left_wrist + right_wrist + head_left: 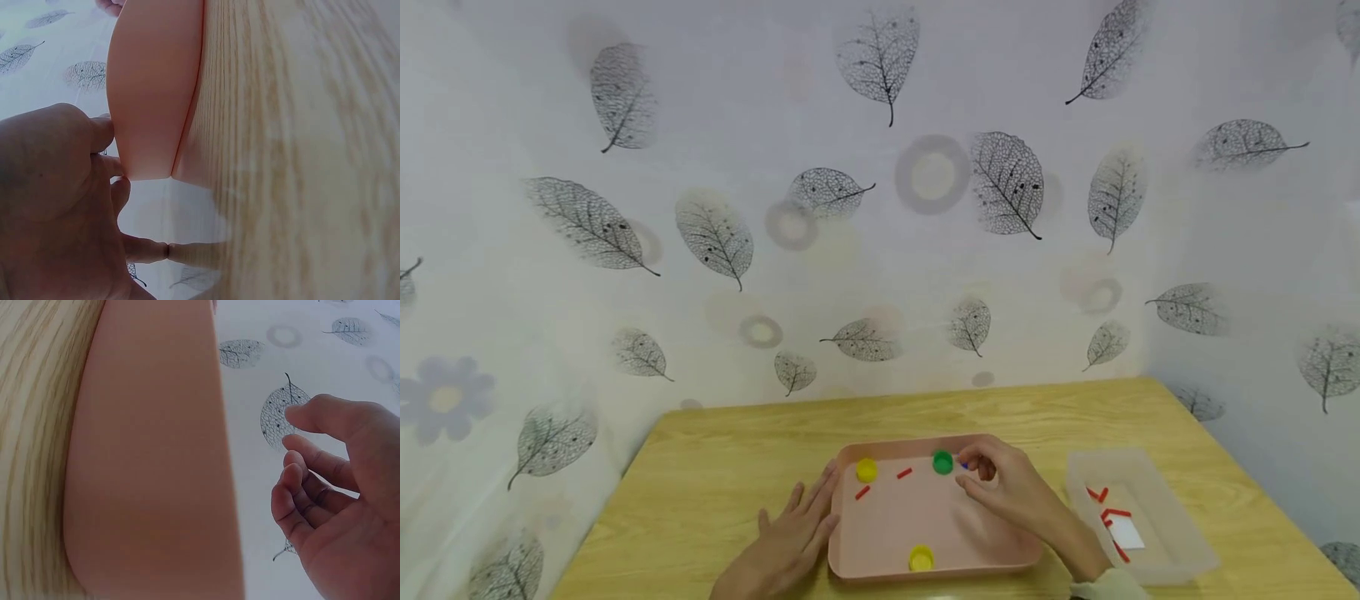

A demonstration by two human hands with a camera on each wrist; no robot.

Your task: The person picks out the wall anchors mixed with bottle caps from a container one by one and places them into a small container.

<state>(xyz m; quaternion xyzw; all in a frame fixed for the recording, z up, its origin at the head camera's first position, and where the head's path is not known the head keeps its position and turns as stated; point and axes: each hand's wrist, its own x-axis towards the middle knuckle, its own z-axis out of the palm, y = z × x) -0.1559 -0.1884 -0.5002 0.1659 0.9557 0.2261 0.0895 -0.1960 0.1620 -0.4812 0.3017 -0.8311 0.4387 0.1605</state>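
Note:
My left hand (793,533) rests at the left side of a pink tray (887,525), its fingers along the rim. In the left wrist view the fingertips of that hand (56,200) touch the tray's wall (156,81). My right hand (1011,487) hovers over the tray's right part, thumb and forefinger apart. In the right wrist view this hand (350,487) shows nothing between thumb and forefinger. A small blue piece (965,466) is partly hidden behind its fingers, beside a round green cap (942,463). Two yellow caps, one at back left (867,471) and one at front (921,558), lie in the tray.
Two short red sticks, one (905,473) and another (862,493), lie in the tray. To its right stands a translucent plastic box (1180,533) holding several red sticks (1117,512) and a white card (1126,533). All stand on a wooden table (737,450) against a leaf-patterned wall.

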